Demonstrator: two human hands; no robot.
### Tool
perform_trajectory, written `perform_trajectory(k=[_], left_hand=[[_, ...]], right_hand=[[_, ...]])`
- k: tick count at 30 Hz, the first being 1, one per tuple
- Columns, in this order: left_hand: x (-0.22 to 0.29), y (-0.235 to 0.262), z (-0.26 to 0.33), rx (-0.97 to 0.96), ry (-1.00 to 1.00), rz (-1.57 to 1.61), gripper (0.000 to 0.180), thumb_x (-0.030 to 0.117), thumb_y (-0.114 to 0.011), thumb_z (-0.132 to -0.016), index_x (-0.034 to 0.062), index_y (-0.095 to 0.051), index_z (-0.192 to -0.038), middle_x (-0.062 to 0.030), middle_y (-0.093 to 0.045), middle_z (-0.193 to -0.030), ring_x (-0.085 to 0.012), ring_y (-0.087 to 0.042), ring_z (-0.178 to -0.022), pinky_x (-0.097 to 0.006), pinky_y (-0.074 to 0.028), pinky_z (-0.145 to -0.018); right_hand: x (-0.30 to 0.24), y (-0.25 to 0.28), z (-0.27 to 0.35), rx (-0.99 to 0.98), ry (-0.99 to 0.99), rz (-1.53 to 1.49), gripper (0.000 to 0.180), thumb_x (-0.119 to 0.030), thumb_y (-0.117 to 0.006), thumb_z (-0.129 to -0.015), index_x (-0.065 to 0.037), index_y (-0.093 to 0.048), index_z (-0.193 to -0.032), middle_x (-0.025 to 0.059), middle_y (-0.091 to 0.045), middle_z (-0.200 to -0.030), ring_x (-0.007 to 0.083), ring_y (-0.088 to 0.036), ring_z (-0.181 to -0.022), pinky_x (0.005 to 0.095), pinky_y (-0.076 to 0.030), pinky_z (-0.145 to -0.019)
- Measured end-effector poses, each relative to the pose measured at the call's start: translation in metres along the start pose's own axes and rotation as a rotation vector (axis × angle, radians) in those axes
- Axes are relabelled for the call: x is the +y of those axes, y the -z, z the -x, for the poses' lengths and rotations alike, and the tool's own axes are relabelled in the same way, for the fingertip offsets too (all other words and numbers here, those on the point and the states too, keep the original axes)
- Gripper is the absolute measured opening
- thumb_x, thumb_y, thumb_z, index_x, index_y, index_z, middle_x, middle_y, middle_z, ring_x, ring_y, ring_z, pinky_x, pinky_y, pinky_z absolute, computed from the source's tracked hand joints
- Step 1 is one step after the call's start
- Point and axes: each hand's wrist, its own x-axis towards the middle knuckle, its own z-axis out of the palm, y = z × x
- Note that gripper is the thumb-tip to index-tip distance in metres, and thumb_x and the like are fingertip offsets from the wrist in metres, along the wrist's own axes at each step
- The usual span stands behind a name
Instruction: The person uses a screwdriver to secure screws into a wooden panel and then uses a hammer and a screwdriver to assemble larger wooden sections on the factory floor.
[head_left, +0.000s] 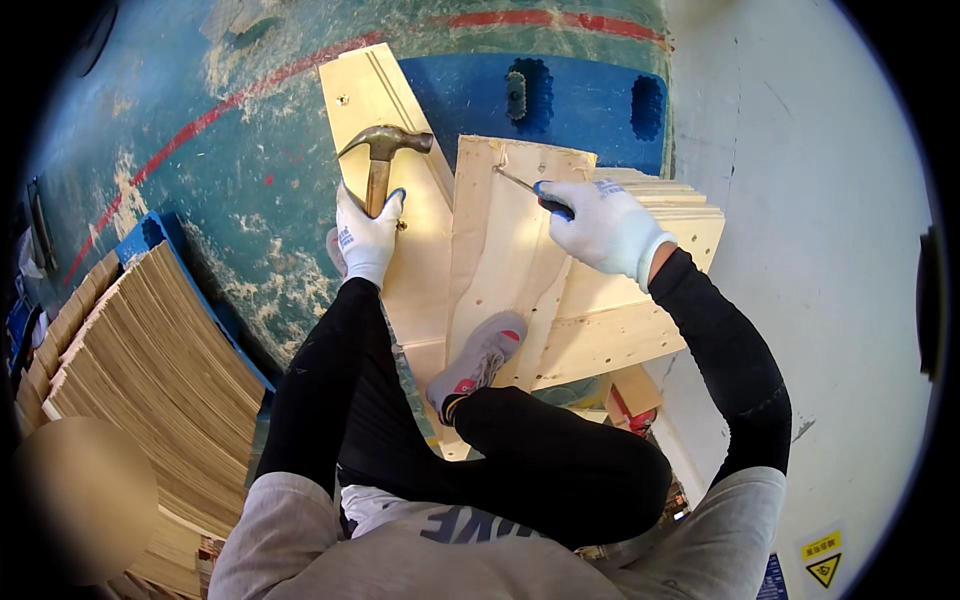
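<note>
My left hand (366, 238), in a white glove with blue showing at the fingertip, is closed around the wooden handle of a claw hammer (380, 147). The hammer's metal head points away from me over a long pale wooden board (352, 112). My right hand (602, 226), gloved the same way, grips a screwdriver (519, 183) by its dark handle. Its thin metal shank slants left, the tip at the far end of a wider wooden board (495, 245) dotted with small marks. One of my shoes (482, 360) rests on this wider board.
More boards lie stacked (690, 215) to the right, beside a white wall (800, 250). A blue plastic pallet (450, 85) lies beyond the boards. At left stands a tall stack of thin wooden sheets (160, 370). Wood shavings litter the green floor (250, 190), crossed by a red line.
</note>
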Motion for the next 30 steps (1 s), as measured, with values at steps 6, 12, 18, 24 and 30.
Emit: perform_trajectory(k=[6,12,18,24,30], left_hand=[[-0.001,-0.001,-0.001,0.007,-0.017,0.004,0.097,0.038,-0.087,-0.078,-0.0075,-0.037,-0.148,-0.0285,-0.053,-0.138,-0.0415,-0.052,-0.13,-0.044,-0.041,-0.109],[0.004,0.001,0.001,0.033,-0.03,0.0,0.096,0.038,-0.087,-0.078,-0.0073,-0.038,-0.148,-0.0282,-0.055,-0.136,-0.0419,-0.054,-0.128,-0.044,-0.043,-0.108],[0.003,-0.003,0.002,0.024,0.001,-0.04,0.097,0.04,-0.086,-0.079,-0.0075,-0.038,-0.148,-0.0298,-0.054,-0.138,-0.0427,-0.053,-0.129,-0.044,-0.042,-0.108],[-0.004,-0.005,0.002,0.036,-0.041,-0.024,0.099,0.039,-0.085,-0.079,-0.0078,-0.034,-0.15,-0.0317,-0.051,-0.141,-0.0437,-0.05,-0.133,-0.043,-0.04,-0.111],[-0.008,0.007,-0.003,-0.072,-0.124,0.011,0.1,0.038,-0.082,-0.083,-0.0079,-0.029,-0.153,-0.0321,-0.048,-0.145,-0.043,-0.048,-0.136,-0.042,-0.038,-0.113]], right_hand=[[-0.004,0.025,-0.028,-0.079,0.012,-0.007,0.035,-0.02,-0.059,-0.09,-0.003,-0.072,-0.118,0.0169,-0.074,-0.089,0.0304,-0.069,-0.072,0.0387,-0.054,-0.07],[0.018,0.002,-0.005,-0.001,-0.292,-0.55,0.034,-0.027,-0.064,-0.089,-0.007,-0.073,-0.115,0.0119,-0.075,-0.089,0.0203,-0.072,-0.08,0.035,-0.055,-0.074],[0.0,-0.134,0.022,0.356,-0.254,-0.451,0.044,-0.027,-0.058,-0.094,-0.013,-0.051,-0.135,0.0233,-0.071,-0.09,0.0421,-0.07,-0.086,0.0484,-0.055,-0.079],[-0.028,-0.214,0.012,0.526,-0.194,-0.541,0.052,-0.017,-0.055,-0.095,-0.002,-0.041,-0.143,0.0263,-0.069,-0.103,0.0464,-0.068,-0.087,0.0524,-0.054,-0.081],[0.045,-0.158,0.038,0.605,-0.267,-0.843,0.043,-0.015,-0.074,-0.088,-0.001,-0.059,-0.126,0.0145,-0.07,-0.113,0.0246,-0.072,-0.091,0.036,-0.057,-0.078]])
